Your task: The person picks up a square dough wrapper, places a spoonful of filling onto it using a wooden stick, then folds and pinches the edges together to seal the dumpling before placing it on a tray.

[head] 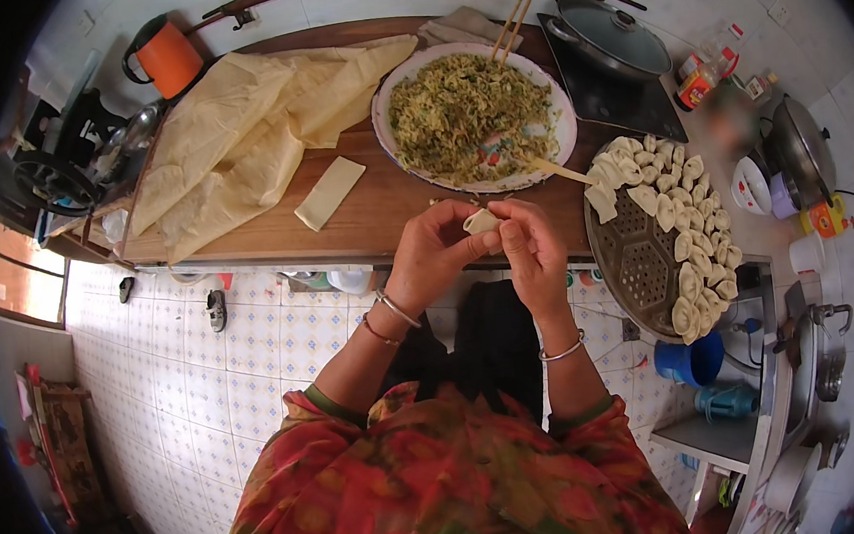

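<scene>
Between the fingers of my left hand (436, 245) and my right hand (531, 247) is a folded dumpling (481, 222), held just off the front edge of the wooden table (244, 240). Beyond my hands sits a wide enamel basin (381, 124) of chopped filling (467, 109). A pale spatula-like utensil (564, 172) leans on its near rim, and chopsticks (516, 30) stand at its far side. To the right, a perforated metal tray (634, 266) carries many shaped dumplings (687, 231) and a few flat wrappers (605, 187). A stack of rectangular wrappers (331, 193) lies left of my hands.
A crumpled yellowish sheet (235, 124) covers the table's left part. An orange kettle (168, 55) stands behind it, near a black handwheel (55, 183). At back right, a lidded pan (613, 34) rests on a black cooktop (663, 116). Bottles (698, 84) and a sink (800, 373) are farther right.
</scene>
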Tool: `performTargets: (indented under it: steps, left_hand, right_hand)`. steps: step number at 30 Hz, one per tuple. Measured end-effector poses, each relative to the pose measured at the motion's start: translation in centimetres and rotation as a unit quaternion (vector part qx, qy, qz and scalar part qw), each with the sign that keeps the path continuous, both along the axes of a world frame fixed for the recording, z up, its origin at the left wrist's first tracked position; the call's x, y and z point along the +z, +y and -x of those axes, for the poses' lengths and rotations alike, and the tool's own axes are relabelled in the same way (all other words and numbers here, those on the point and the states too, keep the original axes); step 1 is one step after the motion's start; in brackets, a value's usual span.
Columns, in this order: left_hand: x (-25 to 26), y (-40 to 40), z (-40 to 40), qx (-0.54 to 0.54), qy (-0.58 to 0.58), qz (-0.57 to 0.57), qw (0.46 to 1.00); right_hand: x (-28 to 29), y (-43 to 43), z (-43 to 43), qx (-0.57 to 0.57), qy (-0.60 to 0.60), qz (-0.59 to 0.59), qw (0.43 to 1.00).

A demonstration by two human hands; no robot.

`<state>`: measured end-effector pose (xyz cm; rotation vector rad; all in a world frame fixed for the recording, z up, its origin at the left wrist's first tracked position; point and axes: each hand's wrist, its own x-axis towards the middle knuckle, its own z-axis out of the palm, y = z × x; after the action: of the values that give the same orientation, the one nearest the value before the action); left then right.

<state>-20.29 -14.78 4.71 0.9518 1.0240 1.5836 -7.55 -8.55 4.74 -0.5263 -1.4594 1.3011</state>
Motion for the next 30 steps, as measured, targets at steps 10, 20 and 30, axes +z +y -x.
performTargets:
  steps: [10, 20, 30]
  left_hand:
    - [-0.3, 0.3, -1.5, -0.01, -0.031, -0.048, 0.998]
    - [-0.7, 0.2, -1.2, 0.001, -0.036, -0.042, 0.998]
    - [-0.2, 0.2, -1.5, 0.027, -0.081, -0.044, 0.995]
  right_hand:
    - [-2.0, -0.2, -0.4, -0.012, -0.003, -0.019, 1.0]
    - [-1.0, 0.3, -0.8, 0.023, -0.025, -0.016, 0.999]
    - [-0.5, -0.2, -0.1, -0.009, 0.015, -0.027, 1.0]
